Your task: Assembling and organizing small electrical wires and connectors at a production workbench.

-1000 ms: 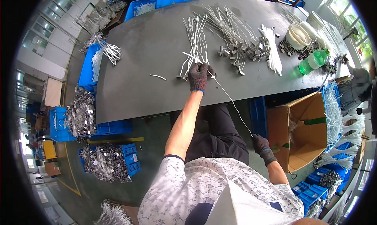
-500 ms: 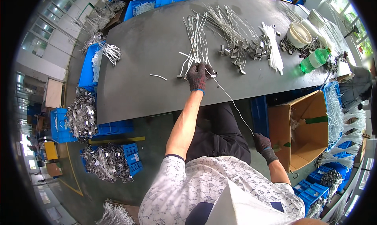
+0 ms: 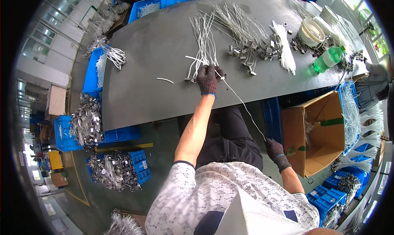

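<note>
- Wire [image 3: 245, 106], thin and white, runs slackly from the table's near side, beside the left hand, down past the edge to the right hand.
- Left hand [image 3: 207, 80], in a dark knitted glove, sits over the table, its fingers drawn in and closed on the lower end of a bundle of pale strands [image 3: 205, 38]; the fingertips are hidden from me.
- Right hand [image 3: 276, 150], also gloved, hangs lower, beyond the table's edge, its fingers curled shut around the wire's far end.
- Small dark blocks [image 3: 190, 80] lie just beside the left hand; a short white piece [image 3: 165, 80] lies apart, further left.
- Grey metal clips [image 3: 271, 50] and a bunch of white strips [image 3: 283, 48] rest to the right on the grey table [image 3: 152, 50].
- Further right stand a pale tub [image 3: 310, 40] and a green bottle [image 3: 329, 59].
- Cardboard box [image 3: 294, 126] gapes open near the right hand.
</note>
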`<state>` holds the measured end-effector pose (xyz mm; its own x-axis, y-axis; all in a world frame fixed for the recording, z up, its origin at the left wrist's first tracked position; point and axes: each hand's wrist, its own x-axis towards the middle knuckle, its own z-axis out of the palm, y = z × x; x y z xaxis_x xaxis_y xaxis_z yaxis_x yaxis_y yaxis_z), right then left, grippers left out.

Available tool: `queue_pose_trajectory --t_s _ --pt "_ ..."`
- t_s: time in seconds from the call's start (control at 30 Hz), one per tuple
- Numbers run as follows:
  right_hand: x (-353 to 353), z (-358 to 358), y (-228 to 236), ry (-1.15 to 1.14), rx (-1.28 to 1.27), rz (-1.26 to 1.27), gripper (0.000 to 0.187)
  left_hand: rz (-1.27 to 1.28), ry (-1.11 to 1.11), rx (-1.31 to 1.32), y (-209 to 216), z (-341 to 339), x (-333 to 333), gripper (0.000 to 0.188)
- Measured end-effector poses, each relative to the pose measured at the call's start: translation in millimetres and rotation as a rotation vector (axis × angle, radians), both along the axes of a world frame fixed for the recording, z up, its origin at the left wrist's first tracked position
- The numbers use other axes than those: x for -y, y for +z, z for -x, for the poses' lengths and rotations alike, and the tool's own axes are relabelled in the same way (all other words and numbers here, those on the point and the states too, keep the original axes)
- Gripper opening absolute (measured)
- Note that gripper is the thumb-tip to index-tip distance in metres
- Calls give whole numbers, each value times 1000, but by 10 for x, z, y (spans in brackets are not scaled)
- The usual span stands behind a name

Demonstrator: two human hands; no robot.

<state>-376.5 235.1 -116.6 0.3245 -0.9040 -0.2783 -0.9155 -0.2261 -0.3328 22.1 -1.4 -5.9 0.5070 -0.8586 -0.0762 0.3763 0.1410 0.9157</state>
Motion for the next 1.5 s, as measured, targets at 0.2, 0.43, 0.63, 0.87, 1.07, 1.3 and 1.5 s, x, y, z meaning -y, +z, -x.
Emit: queue_pose_trajectory --t_s 0.2,0.43,0.63,0.87,1.07,1.3,1.5 --pt "88 -116 76 26 -7 6 15 -14 11 172 25 13 -75 15" --pt "96 -184 90 30 -12 -8 16 22 -46 -68 -43 58 5 14" --pt "6 -44 -30 5 -56 -38 17 41 -14 -76 -17 106 51 19" --pt "-6 -46 -45 -6 -48 -72 18 37 5 -27 -88 112 12 21" --pt "10 -70 -50 -5 -7 -50 19 34 1 143 -93 63 12 19" --pt "-23 -29 -56 -1 -24 -34 17 42 -1 109 4 68 -43 22" --pt "-33 -65 -35 -21 -16 -57 17 76 41 42 -8 62 -62 16"
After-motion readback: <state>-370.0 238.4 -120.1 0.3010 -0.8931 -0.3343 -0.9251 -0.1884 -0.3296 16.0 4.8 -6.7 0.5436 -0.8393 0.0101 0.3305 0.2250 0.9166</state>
